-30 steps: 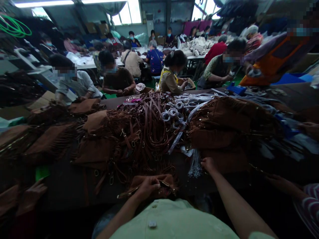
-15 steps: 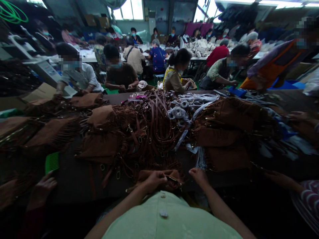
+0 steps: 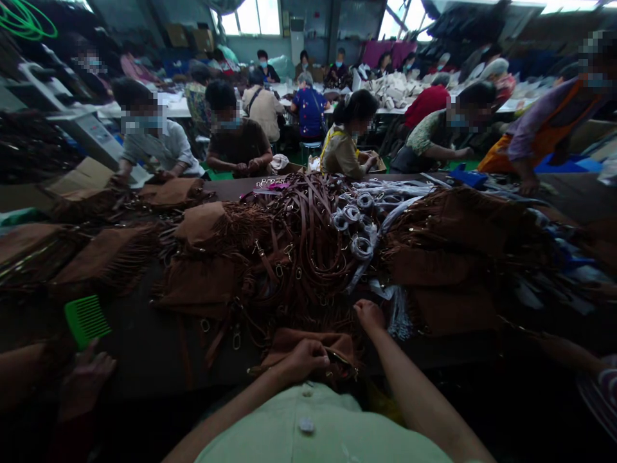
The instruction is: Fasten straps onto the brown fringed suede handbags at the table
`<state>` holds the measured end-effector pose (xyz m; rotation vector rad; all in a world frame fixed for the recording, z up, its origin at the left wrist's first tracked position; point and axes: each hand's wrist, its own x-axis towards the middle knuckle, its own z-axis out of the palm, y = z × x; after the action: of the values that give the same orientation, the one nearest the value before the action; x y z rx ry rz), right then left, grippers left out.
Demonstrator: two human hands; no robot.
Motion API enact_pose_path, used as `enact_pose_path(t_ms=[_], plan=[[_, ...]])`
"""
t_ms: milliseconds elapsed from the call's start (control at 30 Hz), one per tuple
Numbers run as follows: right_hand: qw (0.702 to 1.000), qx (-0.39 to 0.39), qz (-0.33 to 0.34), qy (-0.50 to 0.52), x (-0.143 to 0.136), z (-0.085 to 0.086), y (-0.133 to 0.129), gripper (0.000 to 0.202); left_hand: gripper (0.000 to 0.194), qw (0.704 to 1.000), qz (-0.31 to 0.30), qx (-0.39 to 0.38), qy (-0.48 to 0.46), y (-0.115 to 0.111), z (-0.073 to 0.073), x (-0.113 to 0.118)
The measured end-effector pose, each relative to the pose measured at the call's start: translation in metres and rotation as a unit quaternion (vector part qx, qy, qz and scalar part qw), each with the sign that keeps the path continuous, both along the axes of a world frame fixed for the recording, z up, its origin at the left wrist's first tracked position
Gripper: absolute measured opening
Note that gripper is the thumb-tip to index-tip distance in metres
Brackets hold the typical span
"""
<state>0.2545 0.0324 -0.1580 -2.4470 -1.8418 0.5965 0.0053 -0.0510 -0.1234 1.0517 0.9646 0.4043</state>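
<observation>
1. Head view: brown bag [image 3: 340, 343] lies at the near edge of the dark table [image 3: 149, 350], directly before the wearer, its mouth partly open, metal fittings at both ends.
2. Left hand [image 3: 307, 359]: fingers bent closed over the bag's upper edge, gripping it beside the opening.
3. Right hand [image 3: 370, 316]: just beyond the bag's right end, apart from it; fingers curled in, tips together. Light is poor; cannot tell whether something thin is pinched there.
4. Pale bunch of strands [image 3: 399, 315] lies just right of the right hand.
5. Beyond the bag: heap of brown straps [image 3: 308, 241], with fringed bags [image 3: 195, 286] stacked to its left and more brown bags [image 3: 450, 310] to its right.
6. Far left: co-worker's hand [image 3: 89, 373] at a green comb [image 3: 87, 320].
</observation>
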Motion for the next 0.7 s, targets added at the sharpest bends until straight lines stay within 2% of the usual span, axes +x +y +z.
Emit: enact_pose_path(t_ms=[167,233,300,400,467,567,633,700], plan=[[0.999,-0.02,-0.024,0.013,-0.023,-0.009,0.031,0.021,0.037,1.0,0.003,-0.006,0.03,0.001,0.007,0.001],[0.999,-0.025,-0.023,0.021,-0.024,-0.009,0.034,0.02,0.037,0.999,0.027,-0.02,0.017,0.003,0.005,0.003],[0.999,-0.024,-0.013,0.026,-0.021,-0.001,0.03,0.02,0.039,0.998,0.057,-0.03,0.019,0.006,0.002,0.005],[0.997,-0.007,0.025,0.076,-0.022,0.027,0.008,0.02,0.043,0.996,0.07,-0.038,0.031,0.01,-0.003,0.007],[0.983,0.013,0.071,0.169,-0.028,0.052,-0.018,0.021,0.045,0.997,0.054,-0.039,0.028,0.01,-0.004,0.007],[0.955,-0.03,0.114,0.271,-0.045,0.087,-0.064,0.022,0.048,0.998,0.043,-0.046,0.008,0.011,-0.003,0.006],[0.947,-0.071,0.128,0.286,-0.057,0.102,-0.088,0.023,0.049,0.998,0.036,-0.052,-0.011,0.011,-0.003,0.005],[0.954,-0.1,0.112,0.261,-0.065,0.107,-0.103,0.023,0.049,0.998,0.028,-0.054,-0.021,0.013,-0.004,0.004]])
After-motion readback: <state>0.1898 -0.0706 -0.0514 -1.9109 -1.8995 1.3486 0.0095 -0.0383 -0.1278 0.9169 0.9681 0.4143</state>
